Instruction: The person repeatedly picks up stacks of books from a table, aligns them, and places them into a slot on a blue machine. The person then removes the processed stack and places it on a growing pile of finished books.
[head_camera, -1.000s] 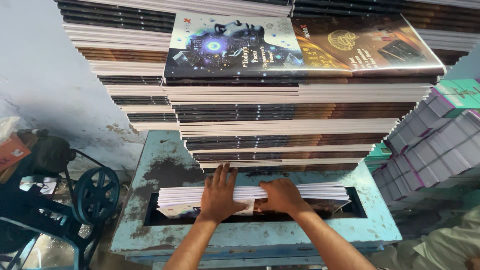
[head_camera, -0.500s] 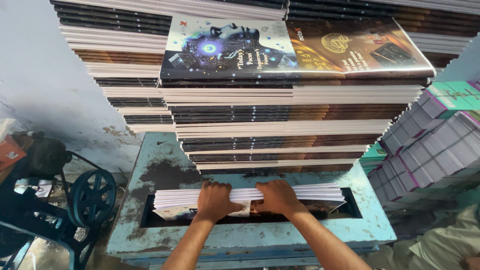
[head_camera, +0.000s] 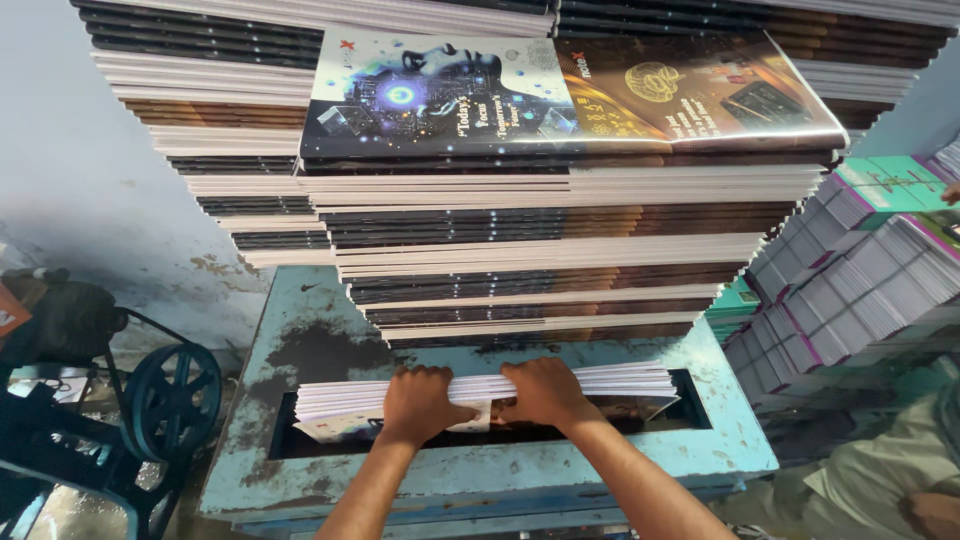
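Both hands are clamped on one bundle of printed sheets (head_camera: 480, 392) that sits in the long slot of the worn blue-green machine table (head_camera: 320, 330). Left hand (head_camera: 422, 402) grips the bundle just left of its middle, fingers curled over the top edge, knuckles up. Right hand (head_camera: 543, 392) grips it right beside the left, same curl, the two nearly touching. The bundle lies flat and spans most of the slot, its right end fanning slightly. Behind the slot, on the far part of the table, stands a tall stack of bound books (head_camera: 560, 230), topmost cover dark blue on the left half, brown-gold on the right. Right of the table are leaning stacks of green and pink covered booklets (head_camera: 870, 270). Left of the table there's a dark belt wheel (head_camera: 172, 400).
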